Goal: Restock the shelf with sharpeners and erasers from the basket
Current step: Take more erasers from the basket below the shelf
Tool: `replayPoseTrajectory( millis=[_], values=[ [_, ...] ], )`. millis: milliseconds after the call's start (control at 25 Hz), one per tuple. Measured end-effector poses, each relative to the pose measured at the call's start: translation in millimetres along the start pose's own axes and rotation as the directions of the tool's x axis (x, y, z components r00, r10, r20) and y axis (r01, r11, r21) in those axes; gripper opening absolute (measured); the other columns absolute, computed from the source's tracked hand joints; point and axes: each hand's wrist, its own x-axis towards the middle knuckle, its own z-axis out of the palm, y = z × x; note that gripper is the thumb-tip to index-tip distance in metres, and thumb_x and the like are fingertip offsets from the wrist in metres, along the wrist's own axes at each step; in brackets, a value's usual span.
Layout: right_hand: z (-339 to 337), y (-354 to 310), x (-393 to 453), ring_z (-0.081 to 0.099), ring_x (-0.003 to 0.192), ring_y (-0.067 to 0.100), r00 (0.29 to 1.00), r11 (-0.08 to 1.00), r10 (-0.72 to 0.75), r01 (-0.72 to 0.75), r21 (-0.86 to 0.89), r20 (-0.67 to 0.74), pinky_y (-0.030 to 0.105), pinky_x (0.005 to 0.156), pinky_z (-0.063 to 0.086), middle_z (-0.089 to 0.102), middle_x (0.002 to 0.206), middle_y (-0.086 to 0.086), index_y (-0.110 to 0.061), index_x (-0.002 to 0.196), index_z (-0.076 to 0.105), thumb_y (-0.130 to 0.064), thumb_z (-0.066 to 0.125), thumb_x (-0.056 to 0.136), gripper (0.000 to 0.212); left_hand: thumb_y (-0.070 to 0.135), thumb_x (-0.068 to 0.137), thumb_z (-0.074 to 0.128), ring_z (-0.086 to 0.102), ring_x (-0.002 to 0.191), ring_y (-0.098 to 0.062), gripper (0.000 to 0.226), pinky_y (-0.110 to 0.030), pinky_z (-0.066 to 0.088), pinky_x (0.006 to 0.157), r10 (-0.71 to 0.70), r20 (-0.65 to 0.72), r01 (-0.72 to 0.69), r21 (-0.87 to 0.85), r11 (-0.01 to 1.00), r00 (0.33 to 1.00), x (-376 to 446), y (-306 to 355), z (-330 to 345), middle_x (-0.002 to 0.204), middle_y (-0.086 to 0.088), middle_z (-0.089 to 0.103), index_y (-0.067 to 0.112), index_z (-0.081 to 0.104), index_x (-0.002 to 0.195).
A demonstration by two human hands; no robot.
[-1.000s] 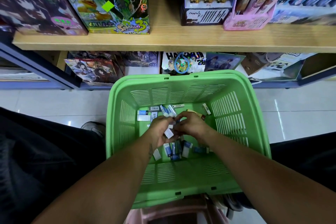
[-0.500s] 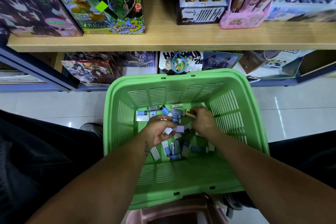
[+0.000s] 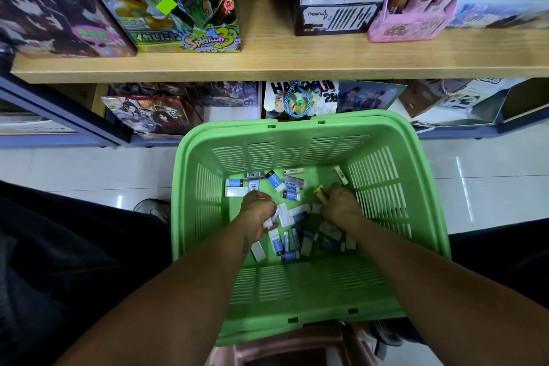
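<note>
Down inside the light green slotted plastic basket (image 3: 383,175) I have both hands among the stock. My left hand (image 3: 258,208) is curled over, and its fingers hold a few small white pieces (image 3: 274,217) bunched against the palm; I cannot tell whether those are erasers or sharpeners. My right hand (image 3: 341,205) is curled too, pinching a small yellow and dark packet (image 3: 320,193) at its fingertips, close to the basket's right wall.

Loose on the basket floor lie the small white and blue sleeved erasers (image 3: 274,180): one cluster sits at the far side beyond my left hand, and another cluster (image 3: 292,244) lies near me between my two forearms. A single pale stick-shaped item (image 3: 293,171) rests against the far wall, and another small packet (image 3: 341,174) leans at the far right corner.

Beyond the basket, the light wooden shelf board (image 3: 267,56) runs across the view, carrying a colourful Splatoon 3 printed box (image 3: 184,9) on the left, a dark display carton with gold items (image 3: 337,13) in the middle and a pink cardboard display tray (image 3: 407,27) just beside it. Under the board, flat illustrated packets (image 3: 154,111) stand on the lower level. White glossy floor tiles (image 3: 74,169) show on either side of the basket, and a pink plastic stool (image 3: 285,348) sits beneath its near edge.
</note>
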Motion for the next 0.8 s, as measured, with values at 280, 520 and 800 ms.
replayPoseTrajectory(
  millis=[280, 520, 800],
  values=[
    [17, -28, -7, 0.064, 0.098, 0.026, 0.988, 0.958, -0.019, -0.026, 0.286, 0.154, 0.034, 0.085, 0.054, 0.066, 0.118, 0.016, -0.006, 0.123, 0.061, -0.016, 0.075, 0.083, 0.043, 0.014, 0.088, 0.066, 0.065, 0.103, -0.036, 0.050, -0.036, 0.056, 0.085, 0.173, -0.099, -0.119, 0.407, 0.906, 0.980, 1, -10, 28, 0.139, -0.020, 0.042, 0.011, 0.053, 0.136],
    [25, -35, -7, 0.059, 0.116, 0.034, 0.996, 0.943, 0.050, -0.069, 0.324, 0.067, 0.030, 0.086, 0.046, 0.062, 0.125, 0.020, 0.000, 0.126, 0.052, -0.019, 0.061, 0.094, 0.038, 0.002, 0.084, 0.067, 0.068, 0.098, -0.029, 0.054, -0.033, 0.058, 0.077, 0.164, -0.130, -0.112, 0.335, 0.935, 0.978, 5, -13, 21, 0.127, -0.013, 0.063, 0.014, 0.056, 0.136],
    [18, -29, -19, 0.067, 0.073, 0.026, 0.901, 0.518, 0.056, -0.394, 0.760, 0.429, 0.037, 0.062, 0.057, 0.069, 0.088, 0.014, -0.008, 0.112, 0.060, -0.013, 0.063, 0.096, 0.017, -0.009, 0.071, 0.052, 0.062, 0.081, -0.030, 0.029, -0.040, 0.059, 0.072, -0.022, 0.093, 0.029, -0.085, 0.996, 0.995, 0, -10, 18, 0.098, -0.017, 0.068, 0.009, 0.068, 0.087]
  ],
)
